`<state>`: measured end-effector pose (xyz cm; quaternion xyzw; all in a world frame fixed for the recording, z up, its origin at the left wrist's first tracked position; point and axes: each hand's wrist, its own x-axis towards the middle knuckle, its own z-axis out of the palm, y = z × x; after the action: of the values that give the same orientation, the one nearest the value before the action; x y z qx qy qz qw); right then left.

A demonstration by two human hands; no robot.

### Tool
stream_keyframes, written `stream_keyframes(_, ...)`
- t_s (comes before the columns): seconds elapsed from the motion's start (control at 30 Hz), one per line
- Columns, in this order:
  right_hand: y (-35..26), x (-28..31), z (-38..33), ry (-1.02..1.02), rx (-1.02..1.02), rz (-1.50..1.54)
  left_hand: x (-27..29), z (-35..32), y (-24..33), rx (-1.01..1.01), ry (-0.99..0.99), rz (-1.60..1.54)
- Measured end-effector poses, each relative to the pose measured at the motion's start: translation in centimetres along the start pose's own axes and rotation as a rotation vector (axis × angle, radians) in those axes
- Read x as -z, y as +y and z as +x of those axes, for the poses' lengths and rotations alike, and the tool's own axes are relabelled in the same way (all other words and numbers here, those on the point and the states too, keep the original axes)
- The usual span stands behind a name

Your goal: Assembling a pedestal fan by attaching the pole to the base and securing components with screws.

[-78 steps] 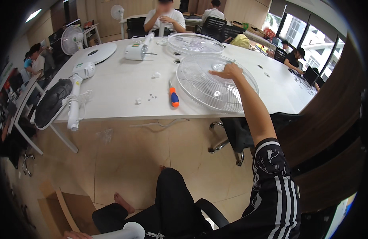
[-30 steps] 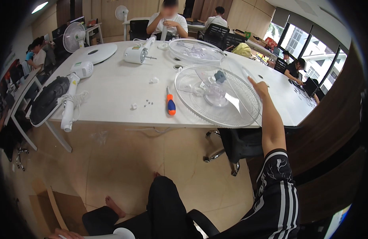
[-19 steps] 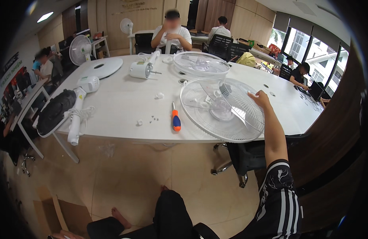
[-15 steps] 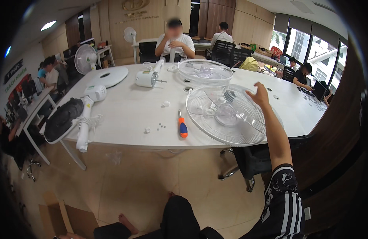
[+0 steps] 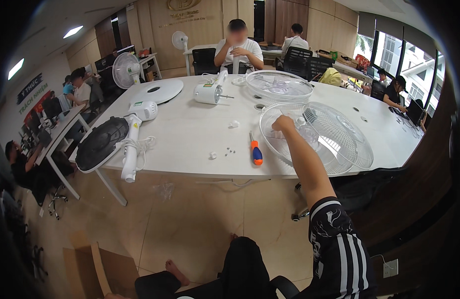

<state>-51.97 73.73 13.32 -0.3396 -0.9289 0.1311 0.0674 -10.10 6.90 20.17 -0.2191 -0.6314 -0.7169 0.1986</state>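
Note:
My right hand (image 5: 284, 123) reaches over the left part of a white wire fan guard (image 5: 266, 144) near the table's front right. Its fingers are curled downward inside the rim; what they grip, if anything, is hidden. A second wire guard (image 5: 357, 142) overlaps this one on the right, and clear fan blades (image 5: 314, 142) show through the wires. Just left of the guards lies an orange and blue screwdriver (image 5: 256, 153). Only a sliver of my left hand (image 5: 115, 296) shows at the lower edge, by an open cardboard box (image 5: 115, 269); its fingers are hidden.
On the white table (image 5: 190, 149) lie a fan motor (image 5: 208, 93), another guard (image 5: 280, 85), a round base (image 5: 165, 91), a fan stand with a black underside (image 5: 103, 144), small white caps (image 5: 213, 156) and several screws (image 5: 231, 151). A person (image 5: 238, 50) sits across the table.
My right hand has moved from the right side of the overlapping guards to the left guard, its spread fingers now curled down. The view has shifted left.

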Motion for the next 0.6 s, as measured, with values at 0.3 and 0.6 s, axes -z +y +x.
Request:
stream_keyframes(0.3,-2.8,0.6,-3.1,0.135,0.128,-0.011,0.7,-0.3,0.3,0.023,0.077,-0.011)
stream_keyframes(0.6,-4.7,2.6,-5.7,0.544,0.313,0.15,1.8,-0.5,1.7,0.09,-0.063,-0.093)
